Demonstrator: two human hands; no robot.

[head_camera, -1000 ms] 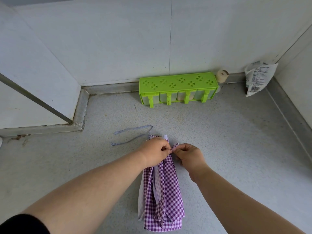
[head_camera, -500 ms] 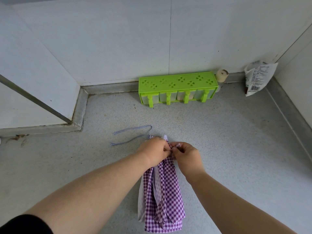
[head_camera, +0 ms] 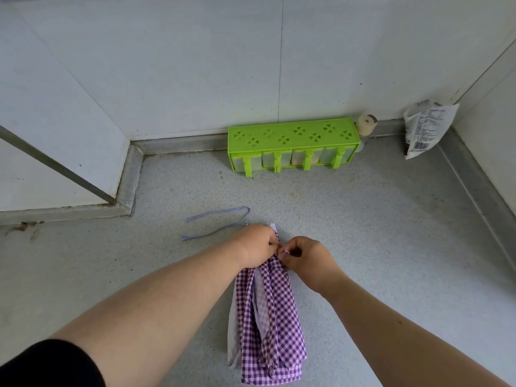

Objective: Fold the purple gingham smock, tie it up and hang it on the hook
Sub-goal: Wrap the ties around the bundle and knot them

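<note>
A purple-and-white gingham smock point(head_camera: 269, 325), folded into a long narrow bundle with a pale lining showing along its left side, lies on a speckled grey counter point(head_camera: 391, 247) near the front edge, its gathered top pointing toward the back wall. The left hand point(head_camera: 258, 245) is curled tight around the gathered top; the right hand point(head_camera: 307, 259) pinches a bit of the fabric or tie just beside it, knuckles nearly touching. One thin lilac tie point(head_camera: 215, 224) trails from the top of the bundle and loops out flat to the left, with two loose ends showing. At the back edge, against the wall, stands one lime-green rack point(head_camera: 291, 135) with clover cut-outs in its lid and four clear compartments, each with a green handle. One small beige roll point(head_camera: 367, 124) sits at the rack's right end. One crumpled white packet point(head_camera: 424, 127) leans in the back right corner; its print and barcode are too small to read. A black sleeve point(head_camera: 50, 364) covers the left upper arm.
</note>
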